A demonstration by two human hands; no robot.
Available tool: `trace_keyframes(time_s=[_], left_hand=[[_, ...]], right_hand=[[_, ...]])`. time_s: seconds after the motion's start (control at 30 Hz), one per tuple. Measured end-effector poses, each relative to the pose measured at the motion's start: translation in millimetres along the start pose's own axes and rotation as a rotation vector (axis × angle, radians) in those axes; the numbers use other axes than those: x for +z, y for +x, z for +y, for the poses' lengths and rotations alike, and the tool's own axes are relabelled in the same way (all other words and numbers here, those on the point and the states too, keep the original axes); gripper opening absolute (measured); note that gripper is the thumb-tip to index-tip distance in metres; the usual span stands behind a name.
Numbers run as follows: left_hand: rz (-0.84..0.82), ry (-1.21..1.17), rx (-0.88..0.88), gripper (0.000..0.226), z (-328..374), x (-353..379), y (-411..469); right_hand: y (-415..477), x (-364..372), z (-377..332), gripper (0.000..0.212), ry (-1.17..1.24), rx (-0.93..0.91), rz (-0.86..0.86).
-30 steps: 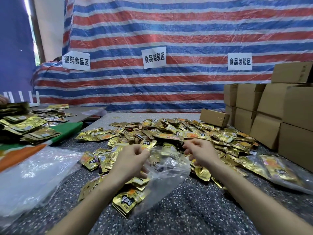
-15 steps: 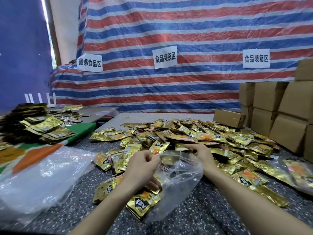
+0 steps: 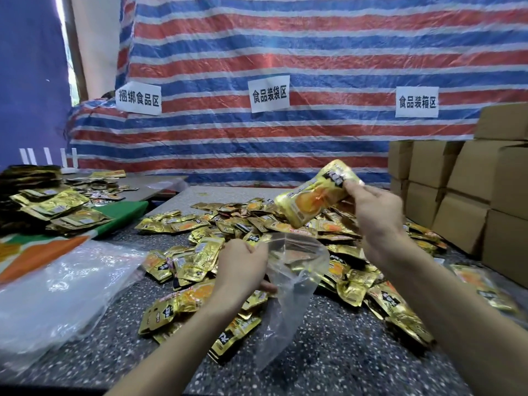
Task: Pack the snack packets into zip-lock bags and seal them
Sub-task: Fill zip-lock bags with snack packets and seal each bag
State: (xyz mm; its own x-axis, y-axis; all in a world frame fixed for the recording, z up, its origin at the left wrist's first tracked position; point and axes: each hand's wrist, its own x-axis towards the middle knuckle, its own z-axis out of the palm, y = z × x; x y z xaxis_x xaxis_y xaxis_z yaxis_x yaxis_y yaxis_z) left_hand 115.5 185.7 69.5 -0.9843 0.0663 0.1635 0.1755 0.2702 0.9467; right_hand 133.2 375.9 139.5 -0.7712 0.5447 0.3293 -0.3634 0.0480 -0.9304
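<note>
Head camera, looking down over a speckled grey table [image 3: 328, 350]: the right hand [image 3: 374, 212] is raised above the heap, its fingers pinching one end of a gold snack packet [image 3: 313, 195], which tilts down to the left with its orange print facing the camera. Below it, the left hand [image 3: 243, 267] grips the rim of a clear zip-lock bag [image 3: 291, 281], fingers curled round the plastic so that the mouth gapes upward; the rest of the bag hangs down toward the table's near edge. The held packet is above the mouth and apart from it. A wide pile of gold packets [image 3: 257, 221] covers the table behind and beside both hands, some lying under the bag. To the left sit a crumpled sheet of clear plastic [image 3: 57, 287] and another stack of packets [image 3: 54, 207] on a green and orange cloth [image 3: 125, 210]. Cardboard boxes [image 3: 463, 190] are stacked at the right, and a red, white and blue striped tarp [image 3: 285, 47] with three paper signs hangs behind.
</note>
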Motion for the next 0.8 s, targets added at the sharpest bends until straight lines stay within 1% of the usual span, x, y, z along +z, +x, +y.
trace_keyframes(time_s=[0.07, 0.13, 0.2, 0.27, 0.37, 0.43, 0.5, 0.57, 0.63, 0.7, 0.8], left_hand=[[0.020, -0.039, 0.022, 0.053, 4.0, 8.7, -2.8], [0.023, -0.101, 0.032, 0.053, 8.5, 15.6, -7.1], [0.028, -0.164, 0.032, 0.052, 12.6, 19.8, -11.0], [0.037, -0.227, 0.030, 0.051, 17.7, 21.9, -13.3], [0.041, -0.183, 0.083, 0.048, 25.3, 21.6, -11.8], [0.077, -0.083, 0.147, 0.047, 29.2, 17.5, -8.7], [0.123, 0.000, 0.208, 0.045, 34.7, 11.7, -6.4], [0.147, 0.032, 0.257, 0.043, 40.9, 7.0, -5.8], [0.139, 0.051, 0.279, 0.049, 43.4, 5.4, -5.5], [0.105, 0.052, 0.261, 0.058, 42.0, 5.5, -4.9], [0.098, 0.018, 0.238, 0.069, 30.2, 5.0, 1.2]], right_hand=[[-10.9, -0.3, 4.5, 0.022, -0.163, 0.057, -0.061], [-20.8, -1.5, 14.0, 0.025, -0.387, 0.039, -0.101], [-27.4, -3.5, 23.7, 0.021, -0.498, 0.046, -0.179], [-32.1, -6.3, 31.5, 0.017, -0.517, 0.073, -0.258], [-32.3, -12.6, 26.5, 0.004, -0.544, 0.068, -0.341], [-29.0, -16.7, 11.3, 0.014, -0.547, 0.043, -0.357], [-24.4, -20.0, -3.8, 0.016, -0.531, -0.001, -0.343], [-21.0, -21.2, -14.4, 0.019, -0.511, -0.086, -0.296], [-19.9, -21.2, -18.4, 0.023, -0.484, -0.134, -0.290], [-20.1, -19.9, -17.3, 0.025, -0.442, -0.125, -0.315], [-17.3, -20.3, -7.5, 0.027, -0.403, -0.097, -0.262]])
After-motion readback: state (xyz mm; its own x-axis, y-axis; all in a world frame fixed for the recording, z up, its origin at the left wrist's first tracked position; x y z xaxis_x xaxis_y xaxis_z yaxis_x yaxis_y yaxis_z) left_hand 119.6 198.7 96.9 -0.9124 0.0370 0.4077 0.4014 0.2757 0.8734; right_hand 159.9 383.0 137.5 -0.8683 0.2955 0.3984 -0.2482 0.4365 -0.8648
